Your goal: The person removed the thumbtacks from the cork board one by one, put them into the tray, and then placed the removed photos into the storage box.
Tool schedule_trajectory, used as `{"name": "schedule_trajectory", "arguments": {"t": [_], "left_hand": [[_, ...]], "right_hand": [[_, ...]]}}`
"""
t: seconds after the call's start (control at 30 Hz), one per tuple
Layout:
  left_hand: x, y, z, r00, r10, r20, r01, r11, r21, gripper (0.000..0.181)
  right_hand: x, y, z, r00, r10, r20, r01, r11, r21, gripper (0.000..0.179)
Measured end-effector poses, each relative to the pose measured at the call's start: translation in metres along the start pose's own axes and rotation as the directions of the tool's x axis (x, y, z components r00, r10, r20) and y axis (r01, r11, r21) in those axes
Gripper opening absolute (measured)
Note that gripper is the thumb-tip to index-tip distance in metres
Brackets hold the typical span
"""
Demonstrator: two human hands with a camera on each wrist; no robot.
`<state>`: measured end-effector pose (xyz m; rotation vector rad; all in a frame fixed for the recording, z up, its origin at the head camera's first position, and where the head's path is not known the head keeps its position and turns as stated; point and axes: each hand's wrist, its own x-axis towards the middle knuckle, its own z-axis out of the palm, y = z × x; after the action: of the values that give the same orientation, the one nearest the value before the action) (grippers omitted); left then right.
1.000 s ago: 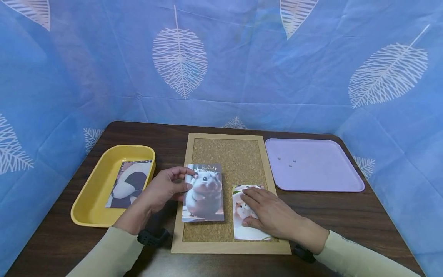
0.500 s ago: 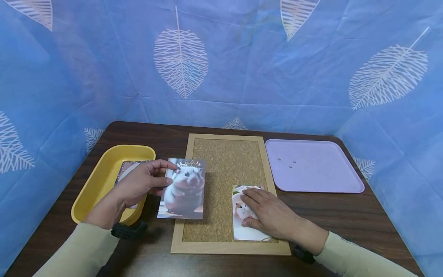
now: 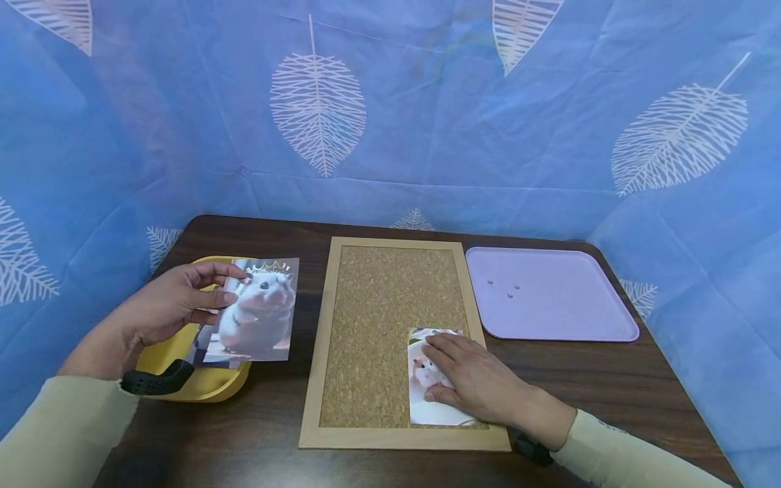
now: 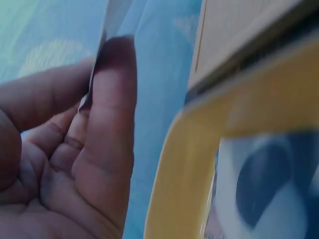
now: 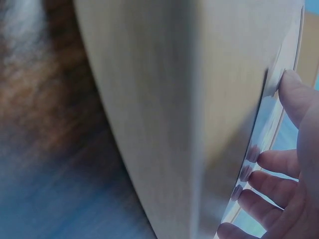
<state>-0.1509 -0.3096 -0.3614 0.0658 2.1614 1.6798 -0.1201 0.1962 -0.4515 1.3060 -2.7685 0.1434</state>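
Note:
In the head view my left hand (image 3: pixel 173 301) pinches the left edge of a photo print (image 3: pixel 259 315) between thumb and fingers. It shows a white, hamster-like animal wearing a crown, and is held up over the yellow tray (image 3: pixel 222 388). The left wrist view catches this print (image 4: pixel 98 55) edge-on in the fingers; below lies another photo (image 4: pixel 264 184) inside the tray. My right hand (image 3: pixel 478 376) presses a hamster photo (image 3: pixel 430 409) onto the lower right of the wood-framed cork board (image 3: pixel 366 352). Its fingertips (image 5: pixel 269 159) touch the print in the right wrist view.
A lilac tray (image 3: pixel 567 298) sits at the right, beyond the board, with three small silvery pieces (image 3: pixel 510 295) on it. All stands on a dark wooden table (image 3: pixel 281 434). A blue cloth (image 3: pixel 427 122) with leaf prints hangs behind and at the sides.
My left hand has carried the crowned-animal photo leftward, from over the board to over the yellow tray. The right hand has stayed on its photo.

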Motion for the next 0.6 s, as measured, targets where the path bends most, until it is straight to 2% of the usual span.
{"name": "schedule_trajectory", "arguments": {"t": [0.23,0.47,0.6], "left_hand": [[-0.004,-0.014,-0.037,1.0,-0.03,0.006,0.03,0.998,0.048,0.03],[-0.006,-0.025,-0.059,0.997,-0.078,0.012,0.076,0.993,0.093,0.027],[-0.006,-0.03,-0.067,0.992,-0.114,0.048,0.11,0.99,0.089,0.028]], "right_hand": [[0.0,-0.001,-0.001,1.0,-0.003,-0.013,0.003,1.0,-0.005,0.071],[0.0,-0.001,-0.001,1.0,0.001,-0.007,-0.001,1.0,-0.008,0.071],[0.0,-0.001,-0.002,1.0,0.006,0.003,-0.006,1.0,-0.004,0.071]]}}
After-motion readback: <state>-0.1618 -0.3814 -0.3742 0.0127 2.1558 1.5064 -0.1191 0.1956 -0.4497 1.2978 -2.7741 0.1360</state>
